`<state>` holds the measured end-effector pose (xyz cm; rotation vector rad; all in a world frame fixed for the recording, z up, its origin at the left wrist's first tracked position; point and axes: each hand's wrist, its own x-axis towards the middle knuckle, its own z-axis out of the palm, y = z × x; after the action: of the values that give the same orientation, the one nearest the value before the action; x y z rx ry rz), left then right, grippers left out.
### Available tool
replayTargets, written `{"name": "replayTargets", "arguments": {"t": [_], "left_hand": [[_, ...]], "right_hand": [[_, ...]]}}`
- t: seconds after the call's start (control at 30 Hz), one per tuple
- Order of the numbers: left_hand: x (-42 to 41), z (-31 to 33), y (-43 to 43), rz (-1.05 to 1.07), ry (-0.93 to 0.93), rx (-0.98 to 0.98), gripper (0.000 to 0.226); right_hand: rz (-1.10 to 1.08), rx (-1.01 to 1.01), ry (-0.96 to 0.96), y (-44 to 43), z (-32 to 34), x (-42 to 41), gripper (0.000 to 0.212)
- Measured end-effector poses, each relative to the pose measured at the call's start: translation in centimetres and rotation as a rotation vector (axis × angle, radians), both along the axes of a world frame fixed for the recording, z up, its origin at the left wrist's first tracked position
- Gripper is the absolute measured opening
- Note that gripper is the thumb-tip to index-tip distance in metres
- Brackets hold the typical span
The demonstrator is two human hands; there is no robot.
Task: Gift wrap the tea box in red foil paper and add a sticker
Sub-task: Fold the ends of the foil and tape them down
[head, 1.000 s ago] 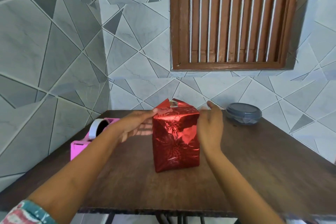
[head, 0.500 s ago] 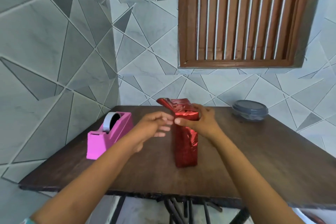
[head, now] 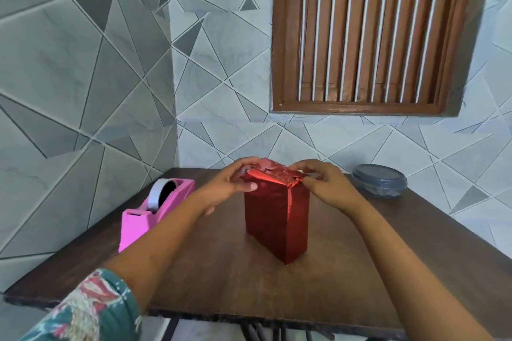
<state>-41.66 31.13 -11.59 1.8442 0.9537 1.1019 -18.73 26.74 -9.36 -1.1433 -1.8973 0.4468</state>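
Red-foiled tea box (head: 277,219) upright; left hand (head: 228,187), right hand (head: 328,185) pinch top.

Home interior, room corner: walls (head: 83,77) clad in grey geometric tile, brown wooden shuttered window (head: 368,36) with white bars above and right of the grip on the tea box (head: 277,219). Dark wooden table (head: 194,271) under the grip; pink tape dispenser (head: 155,210) to its left, lidded grey plastic container (head: 379,180) to its right, further back.

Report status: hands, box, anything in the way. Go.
Left hand and right hand both pinching top foil folds. Red-wrapped box upright on table, no sticker visible. Tape dispenser left, lidded container right, both clear of box.
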Motion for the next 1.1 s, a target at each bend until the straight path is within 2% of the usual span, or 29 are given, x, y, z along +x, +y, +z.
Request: {"name": "replayTargets", "arguments": {"t": [0.07,0.1,0.17,0.2,0.27,0.33,0.4,0.5,0.6,0.73,0.83,0.93,1.0,1.1], "left_hand": [[0.1,0.5,0.4,-0.004,-0.026,0.03,0.048],[0.2,0.6,0.5,0.002,-0.041,0.04,0.045],[0.6,0.4,0.3,0.069,-0.07,0.093,0.039],[0.7,0.3,0.1,0.148,-0.072,0.143,0.034],[0.8,-0.2,-0.7,0.351,0.0,0.277,0.029],[0.6,-0.6,-1.9,0.453,0.09,0.37,0.027],[0.2,-0.6,-2.9,0.417,0.031,0.356,0.027],[-0.1,-0.1,-3.5,0.347,-0.069,0.351,0.029],[0.2,0.5,-3.1,0.223,-0.118,0.318,0.025],[0.9,1.7,-2.8,0.186,-0.175,0.219,0.005],[1.6,3.2,-3.0,0.184,-0.205,0.127,0.003],[1.7,4.6,-2.7,0.278,-0.356,0.037,0.008],[1.2,4.6,-2.7,0.312,-0.297,0.054,0.01],[-0.4,3.0,-3.5,0.198,-0.175,0.102,0.024]], "right_hand": [[0.021,-0.034,-0.008,0.0,-0.3,-0.1,0.044],[-0.012,-0.018,-0.072,0.1,-0.8,-0.1,0.057],[-0.22,0.114,-0.334,0.3,-1.7,-0.4,0.086],[-0.318,0.196,-0.428,0.5,-1.9,-0.6,0.091],[-0.338,0.234,-0.375,0.9,-1.9,-0.8,0.082],[-0.196,0.168,-0.206,1.5,-1.7,-0.4,0.068],[-0.05,0.139,-0.143,1.4,-1.3,0.0,0.06],[0.103,0.103,0.02,0.4,-1.1,-0.2,0.036],[0.111,0.16,0.171,0.1,-1.2,-0.5,0.022],[0.089,0.151,0.305,0.1,-0.3,-1.0,0.009],[0.08,0.096,0.491,0.3,1.3,-1.5,0.012],[0.008,0.05,0.673,0.8,2.5,-1.8,0.012],[-0.047,0.092,0.669,0.7,2.3,-1.5,0.013],[0.028,0.065,0.523,-0.1,0.5,0.1,0.018]]}}
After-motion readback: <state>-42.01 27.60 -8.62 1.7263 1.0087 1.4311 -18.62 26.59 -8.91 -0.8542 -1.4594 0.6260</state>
